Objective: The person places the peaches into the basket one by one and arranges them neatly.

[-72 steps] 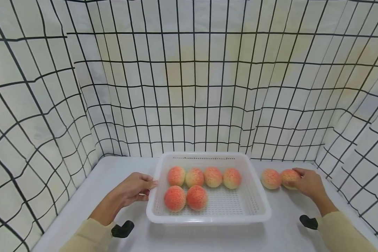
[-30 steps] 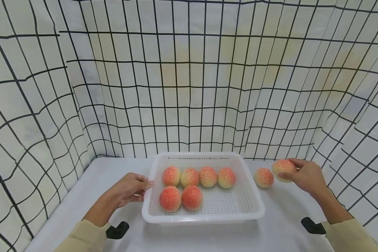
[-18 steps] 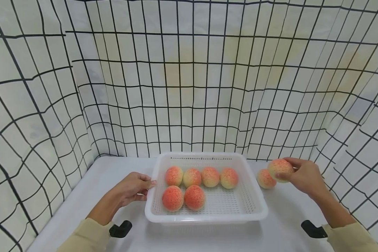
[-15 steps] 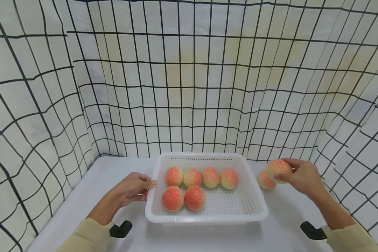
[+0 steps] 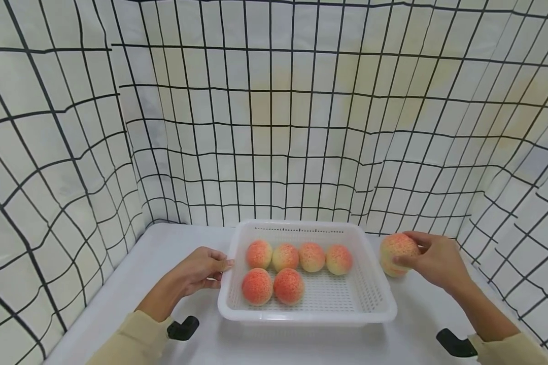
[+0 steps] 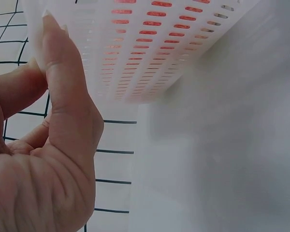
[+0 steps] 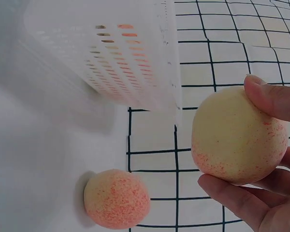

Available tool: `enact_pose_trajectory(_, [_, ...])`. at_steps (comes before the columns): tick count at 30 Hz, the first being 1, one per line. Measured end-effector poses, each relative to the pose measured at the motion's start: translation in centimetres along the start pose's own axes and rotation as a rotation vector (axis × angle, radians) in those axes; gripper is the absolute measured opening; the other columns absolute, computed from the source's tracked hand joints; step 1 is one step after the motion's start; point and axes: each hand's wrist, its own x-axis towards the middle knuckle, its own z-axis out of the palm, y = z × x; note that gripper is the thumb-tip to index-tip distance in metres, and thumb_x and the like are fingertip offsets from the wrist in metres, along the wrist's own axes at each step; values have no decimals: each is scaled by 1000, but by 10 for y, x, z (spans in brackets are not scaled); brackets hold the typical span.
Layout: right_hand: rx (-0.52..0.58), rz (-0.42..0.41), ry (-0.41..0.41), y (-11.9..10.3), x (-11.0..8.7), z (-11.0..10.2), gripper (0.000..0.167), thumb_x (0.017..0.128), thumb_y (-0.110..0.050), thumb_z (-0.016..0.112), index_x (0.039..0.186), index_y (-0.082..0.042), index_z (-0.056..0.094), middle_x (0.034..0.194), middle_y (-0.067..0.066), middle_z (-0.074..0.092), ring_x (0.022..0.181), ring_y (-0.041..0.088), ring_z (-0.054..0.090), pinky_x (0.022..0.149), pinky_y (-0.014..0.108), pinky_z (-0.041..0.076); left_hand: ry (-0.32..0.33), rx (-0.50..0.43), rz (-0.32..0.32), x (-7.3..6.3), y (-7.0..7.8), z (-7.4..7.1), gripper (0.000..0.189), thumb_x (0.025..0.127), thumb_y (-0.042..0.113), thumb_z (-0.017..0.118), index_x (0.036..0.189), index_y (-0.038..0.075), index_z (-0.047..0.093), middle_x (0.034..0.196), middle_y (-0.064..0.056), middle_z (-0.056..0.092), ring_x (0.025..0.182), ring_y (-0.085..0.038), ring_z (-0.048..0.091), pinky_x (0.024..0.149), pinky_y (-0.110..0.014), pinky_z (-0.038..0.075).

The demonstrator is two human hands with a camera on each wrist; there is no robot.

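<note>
A white perforated plastic basket (image 5: 308, 318) stands on the table with several red-and-yellow peaches in it, a back row and two in front (image 5: 289, 287). My left hand (image 5: 201, 271) pinches the basket's left rim between thumb and fingers; the left wrist view shows its thumb against the wall. Right of the basket, my right hand (image 5: 438, 258) grips a peach (image 5: 398, 249) raised off the table. Below it, a loose peach (image 7: 117, 199) lies on the table in the right wrist view; in the head view the held one mostly covers it.
White cloth walls with a black grid (image 5: 274, 126) enclose the table (image 5: 182, 238) at the back and both sides. The basket's front right part shows a bare slotted floor (image 5: 333, 294). A black wrist mount (image 5: 456, 343) sits at each sleeve.
My right hand has picked up the outer of the two loose peaches and carried it left, over the other one, toward the basket. The left hand stays on the rim.
</note>
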Motion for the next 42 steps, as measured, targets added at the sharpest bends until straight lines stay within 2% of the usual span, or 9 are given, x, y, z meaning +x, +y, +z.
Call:
enact_pose_trajectory(9, [46,-36,-33,-14,-2,12,75,80,-32,90,140,3,61,128,25,71,105,37,73,66,28,58,-2,6,0,0,0,-1,31,100,20,71,119,-4,69,96,-10,68,80,-20,61,70,-30,62])
enact_pose_trajectory(17, [92,-37,-70,-26,-2,24,78,77,-30,93,140,3,62,133,27,68,111,44,72,69,35,64,19,0,-17,1,1,0,28,99,20,72,117,-2,71,96,-11,68,80,-21,62,70,-29,62])
enact_pose_trajectory(26, [117,-68,-89,-39,-4,37,69,76,-27,94,134,-3,68,125,21,73,102,34,75,69,31,62,23,4,-17,0,1,1,29,99,20,71,118,-2,71,96,-11,68,81,-21,62,71,-30,62])
enact_pose_trajectory(42, [108,-98,-126,-62,-8,56,71,73,-31,95,133,-1,69,122,18,76,96,25,76,68,27,58,18,0,-25,0,1,1,29,100,20,71,119,-2,70,94,-10,66,80,-20,61,69,-28,61])
